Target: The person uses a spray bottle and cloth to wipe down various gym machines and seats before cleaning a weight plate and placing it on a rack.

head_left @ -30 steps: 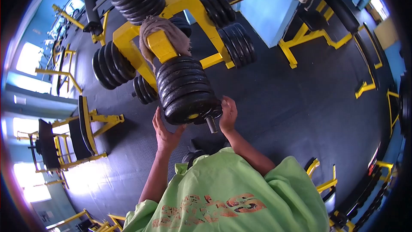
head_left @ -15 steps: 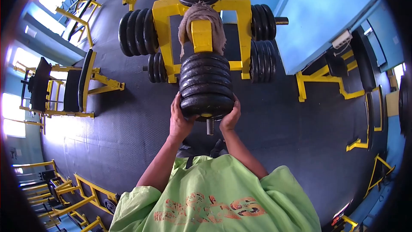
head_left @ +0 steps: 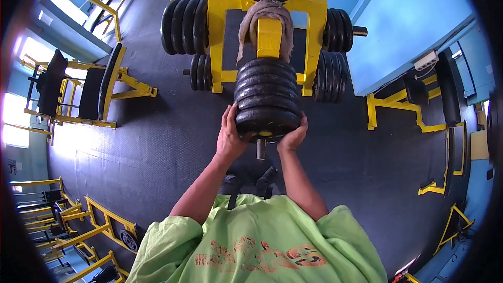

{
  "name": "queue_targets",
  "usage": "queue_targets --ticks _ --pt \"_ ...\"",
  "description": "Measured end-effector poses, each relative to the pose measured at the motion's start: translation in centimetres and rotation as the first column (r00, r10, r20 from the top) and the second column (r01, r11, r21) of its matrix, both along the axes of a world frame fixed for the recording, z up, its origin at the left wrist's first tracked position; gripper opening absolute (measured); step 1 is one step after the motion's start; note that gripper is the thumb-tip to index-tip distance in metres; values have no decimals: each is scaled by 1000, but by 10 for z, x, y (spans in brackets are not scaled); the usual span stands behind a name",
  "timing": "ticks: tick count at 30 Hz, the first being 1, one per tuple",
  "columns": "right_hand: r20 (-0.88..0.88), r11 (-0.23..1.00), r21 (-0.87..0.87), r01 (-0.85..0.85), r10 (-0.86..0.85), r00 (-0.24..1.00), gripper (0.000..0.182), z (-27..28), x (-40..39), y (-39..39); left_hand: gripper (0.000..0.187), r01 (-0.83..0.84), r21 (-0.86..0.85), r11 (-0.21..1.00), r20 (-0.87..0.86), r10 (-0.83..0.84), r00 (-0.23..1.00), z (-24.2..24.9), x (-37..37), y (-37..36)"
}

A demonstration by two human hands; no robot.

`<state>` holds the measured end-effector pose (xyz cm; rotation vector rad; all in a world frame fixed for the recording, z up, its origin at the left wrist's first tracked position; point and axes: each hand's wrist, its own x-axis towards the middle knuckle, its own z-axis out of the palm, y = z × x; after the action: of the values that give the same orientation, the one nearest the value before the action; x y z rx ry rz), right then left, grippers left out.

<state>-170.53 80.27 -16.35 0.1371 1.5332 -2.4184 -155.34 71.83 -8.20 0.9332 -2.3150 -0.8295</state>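
Note:
Several black weight plates (head_left: 266, 79) sit in a row on a metal peg (head_left: 261, 150) that juts toward me from a yellow rack (head_left: 217, 26). My left hand (head_left: 230, 136) holds the nearest weight plate (head_left: 268, 121) by its left side, fingers curled along the rim. On the opposite side, my right hand (head_left: 294, 135) grips the same plate's lower right edge. That plate is still around the peg, against the others; the peg's end sticks out below it. A brownish towel (head_left: 267, 10) drapes over the rack's yellow upright just behind the stack.
More plates hang on the rack's left side (head_left: 183, 25) and right side (head_left: 338, 30). Yellow-framed benches stand at left (head_left: 133, 86) and right (head_left: 403, 106). A blue wall (head_left: 403, 26) rises at the right. Black rubber flooring (head_left: 157, 162) lies around me.
The view has shifted, so the rack and plates appear farther right and slightly higher. Both hands remain on the nearest plate, which stays on the peg.

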Motion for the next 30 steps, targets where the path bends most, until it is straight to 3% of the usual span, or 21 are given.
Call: queue_targets --ticks 1,2,4,5,6,8,10,11,12,13,15,16,19,22,26,30 --pt "177 997 -69 40 -27 984 55 7 4 4 107 -8 -58 998 -5 8 1000 1 4 3" --pt "172 997 -70 43 -31 985 55 15 10 13 107 -5 -58 998 -10 5 1000 2 10 7" --pt "386 982 183 51 -120 915 48 28 26 37 111 -88 135 987 1 89 996 5 23 12" --pt "423 974 228 15 -113 899 41 18 36 50 114 -130 232 964 12 131 991 6 31 16" --pt "457 963 270 -23 -107 883 35 0 47 64 113 -87 224 971 13 87 996 6 47 21" --pt "483 957 197 -211 93 871 27 -35 78 94 109 -82 211 974 46 74 996 -10 85 32" --pt "478 866 321 -384 202 855 21 -28 124 96 106 -83 198 977 81 68 994 -24 128 40" --pt "469 861 322 -393 216 857 21 -25 148 90 97 -102 351 931 168 45 985 -29 152 43" --pt "445 785 352 -510 339 829 17 -23 174 83 88 -135 494 859 249 9 969 -34 177 47" --pt "426 689 383 -615 460 779 15 -20 198 75 88 -150 492 857 242 30 970 -39 202 50" --pt "384 618 354 -702 588 712 13 -13 242 51 64 -126 571 811 217 -1 976 -44 257 52" --pt "343 547 328 -770 690 637 11 -9 267 39 64 -149 572 806 218 26 976 -42 285 52" --pt "290 422 312 -851 811 508 12 0 342 2 49 -244 606 757 221 134 966 -38 366 59" --pt "286 270 299 -915 890 356 12 13 422 -33 45 -371 576 728 215 304 928 -38 446 55" --pt "272 21 299 -954 957 106 11 21 518 -61 37 -532 594 603 185 542 820 -36 531 44" --pt "304 -238 319 -917 943 -139 11 7 592 -104 27 -656 615 438 144 755 639 -49 605 35"
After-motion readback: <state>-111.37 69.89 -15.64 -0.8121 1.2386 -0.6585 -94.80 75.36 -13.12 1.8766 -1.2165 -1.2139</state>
